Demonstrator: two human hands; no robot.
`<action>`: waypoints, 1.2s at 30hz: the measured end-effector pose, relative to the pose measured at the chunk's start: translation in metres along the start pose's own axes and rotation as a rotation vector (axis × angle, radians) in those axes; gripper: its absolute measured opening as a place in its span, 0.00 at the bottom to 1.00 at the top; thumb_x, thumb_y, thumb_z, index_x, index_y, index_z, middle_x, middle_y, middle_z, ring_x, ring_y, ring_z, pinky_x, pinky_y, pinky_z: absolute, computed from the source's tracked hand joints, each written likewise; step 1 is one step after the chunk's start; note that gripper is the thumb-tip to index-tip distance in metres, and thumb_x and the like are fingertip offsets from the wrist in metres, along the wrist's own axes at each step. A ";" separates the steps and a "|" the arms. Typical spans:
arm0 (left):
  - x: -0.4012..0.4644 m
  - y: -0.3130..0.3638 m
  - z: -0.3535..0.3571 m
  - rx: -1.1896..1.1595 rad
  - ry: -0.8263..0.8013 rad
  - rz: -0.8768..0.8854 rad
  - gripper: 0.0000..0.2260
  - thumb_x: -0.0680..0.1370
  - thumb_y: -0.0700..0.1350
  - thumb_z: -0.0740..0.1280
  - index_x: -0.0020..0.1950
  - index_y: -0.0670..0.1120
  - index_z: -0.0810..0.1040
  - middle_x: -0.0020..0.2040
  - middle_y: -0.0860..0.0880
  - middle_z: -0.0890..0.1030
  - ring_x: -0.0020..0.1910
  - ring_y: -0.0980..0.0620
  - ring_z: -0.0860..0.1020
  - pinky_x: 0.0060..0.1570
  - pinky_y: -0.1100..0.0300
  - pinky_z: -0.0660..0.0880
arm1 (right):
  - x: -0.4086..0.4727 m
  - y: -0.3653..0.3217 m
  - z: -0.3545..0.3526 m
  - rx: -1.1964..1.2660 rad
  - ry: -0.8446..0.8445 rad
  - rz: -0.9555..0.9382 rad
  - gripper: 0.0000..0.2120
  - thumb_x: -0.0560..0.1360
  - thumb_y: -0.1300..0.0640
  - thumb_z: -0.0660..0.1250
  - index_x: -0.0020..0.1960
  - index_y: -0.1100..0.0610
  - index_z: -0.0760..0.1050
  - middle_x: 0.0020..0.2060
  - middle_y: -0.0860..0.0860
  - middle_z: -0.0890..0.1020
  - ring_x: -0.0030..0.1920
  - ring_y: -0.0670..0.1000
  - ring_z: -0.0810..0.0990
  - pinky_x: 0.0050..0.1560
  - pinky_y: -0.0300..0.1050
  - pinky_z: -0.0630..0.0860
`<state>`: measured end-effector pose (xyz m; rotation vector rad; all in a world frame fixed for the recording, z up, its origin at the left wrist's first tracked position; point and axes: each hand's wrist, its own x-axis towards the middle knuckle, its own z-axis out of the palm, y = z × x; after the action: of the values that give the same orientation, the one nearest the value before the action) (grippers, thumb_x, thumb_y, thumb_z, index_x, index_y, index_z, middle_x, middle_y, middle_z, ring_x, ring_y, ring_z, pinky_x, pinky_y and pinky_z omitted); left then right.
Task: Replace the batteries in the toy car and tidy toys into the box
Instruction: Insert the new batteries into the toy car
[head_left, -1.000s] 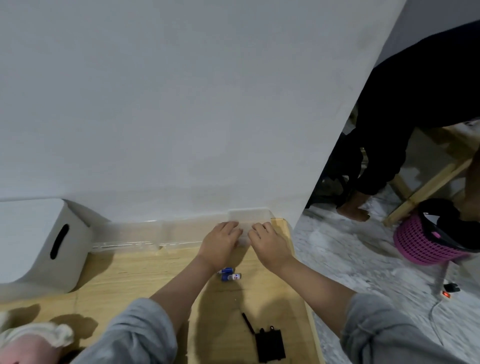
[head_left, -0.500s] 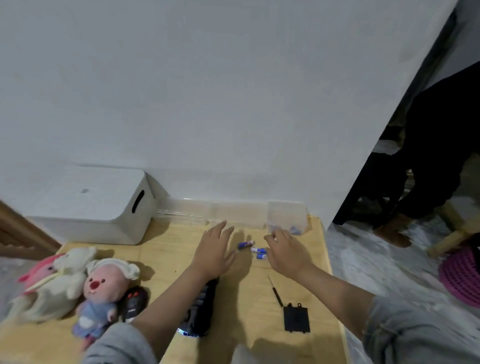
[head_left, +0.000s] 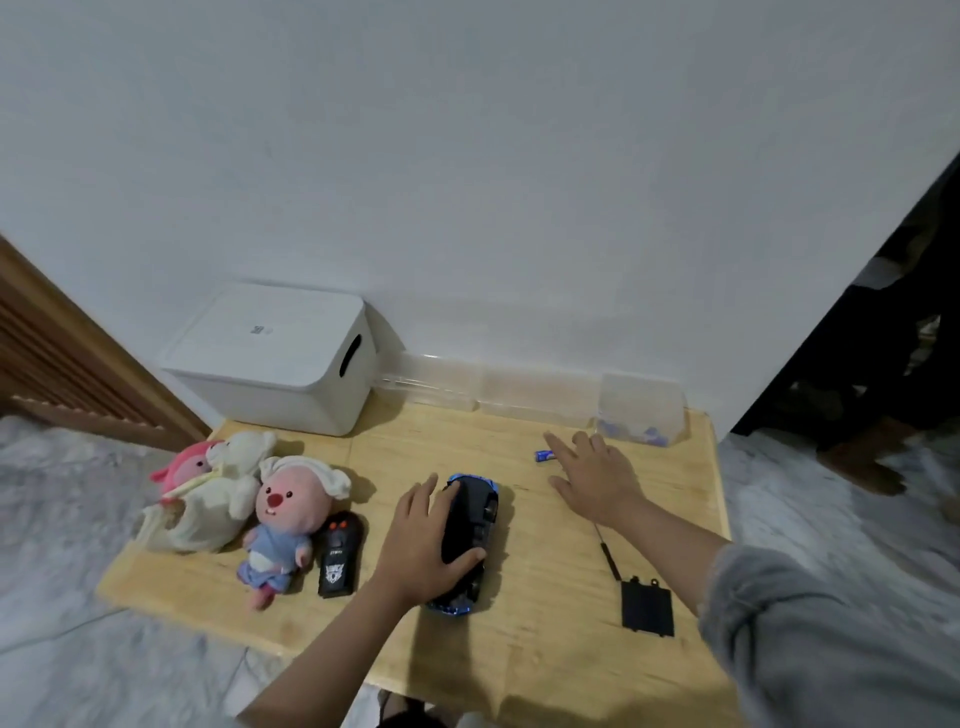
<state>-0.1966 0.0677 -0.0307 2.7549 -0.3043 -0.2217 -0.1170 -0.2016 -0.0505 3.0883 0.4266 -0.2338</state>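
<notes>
The toy car (head_left: 475, 525), blue with its black underside up, lies mid-table. My left hand (head_left: 423, 545) grips it from the left, thumb across the underside. My right hand (head_left: 597, 480) lies flat on the table with spread fingers, further back and to the right. A blue battery (head_left: 543, 455) shows at its fingertips; others may be hidden under the hand. The black battery cover (head_left: 647, 606) and a thin screwdriver (head_left: 609, 556) lie near my right forearm. A white lidded storage box (head_left: 280, 358) stands at the back left.
Plush toys sit on the left: a pink-faced one (head_left: 285, 512), a white bear (head_left: 228, 486) and a pink one (head_left: 179, 467). A black remote (head_left: 337, 556) lies beside them. A clear tub with batteries (head_left: 641, 415) stands back right. Another person (head_left: 872, 374) stands off the wooden table (head_left: 545, 654).
My left hand has drawn back from the batteries and taken hold of the car. My right hand stays near the batteries, now spread flat. The view has swung left and down.
</notes>
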 end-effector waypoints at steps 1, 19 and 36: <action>-0.003 -0.002 0.002 -0.001 -0.007 -0.008 0.42 0.67 0.71 0.57 0.76 0.50 0.57 0.76 0.43 0.57 0.74 0.40 0.55 0.72 0.48 0.56 | 0.001 0.000 0.001 -0.026 -0.012 -0.005 0.28 0.80 0.42 0.51 0.76 0.49 0.49 0.63 0.56 0.68 0.61 0.58 0.68 0.56 0.51 0.70; -0.016 -0.005 0.013 -0.225 -0.091 -0.143 0.47 0.63 0.77 0.55 0.77 0.55 0.53 0.66 0.48 0.69 0.63 0.49 0.68 0.57 0.53 0.73 | 0.019 -0.004 -0.004 0.145 -0.191 0.055 0.13 0.82 0.50 0.50 0.59 0.59 0.63 0.48 0.57 0.75 0.35 0.55 0.70 0.31 0.47 0.68; -0.018 0.004 0.004 -0.534 -0.066 -0.156 0.43 0.69 0.54 0.75 0.76 0.56 0.54 0.60 0.47 0.69 0.59 0.52 0.70 0.57 0.63 0.66 | -0.045 -0.070 -0.048 1.696 -0.325 0.468 0.17 0.81 0.52 0.58 0.58 0.66 0.71 0.38 0.57 0.77 0.21 0.46 0.62 0.21 0.35 0.61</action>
<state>-0.2156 0.0667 -0.0308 2.2442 -0.0339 -0.3743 -0.1722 -0.1447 0.0042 4.1382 -1.1151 -1.8482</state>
